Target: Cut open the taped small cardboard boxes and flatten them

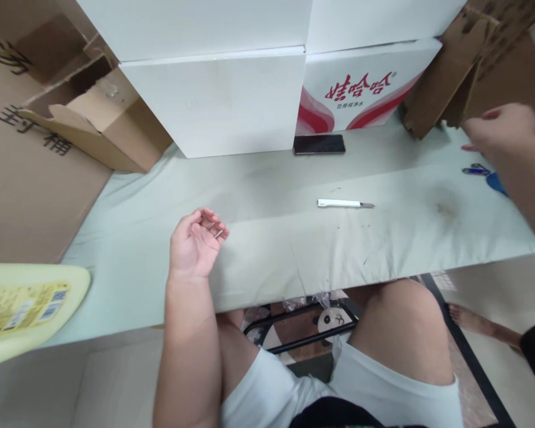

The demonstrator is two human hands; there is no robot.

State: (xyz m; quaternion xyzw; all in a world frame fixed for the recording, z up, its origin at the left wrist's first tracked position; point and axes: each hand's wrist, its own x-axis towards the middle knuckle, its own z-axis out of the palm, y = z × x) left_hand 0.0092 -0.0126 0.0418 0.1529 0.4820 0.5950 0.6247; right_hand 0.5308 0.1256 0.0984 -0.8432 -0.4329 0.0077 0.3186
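Observation:
My left hand hovers above the cloth at centre left, palm turned up and fingers curled in. Thin, pale slivers show between its fingertips, too small to name. At the far right, my right hand is raised over the table by the cardboard, its fingers bent inward; what they hold, if anything, is hidden. Below it lie blue-handled things, partly covered by my forearm. A white-handled craft knife rests between my hands, blade pointing right.
Behind, white boxes are stacked, with a dark phone at their base. An open cardboard box stands left, more cardboard right. A pale yellow container sits at the left edge. Another person's foot shows lower right.

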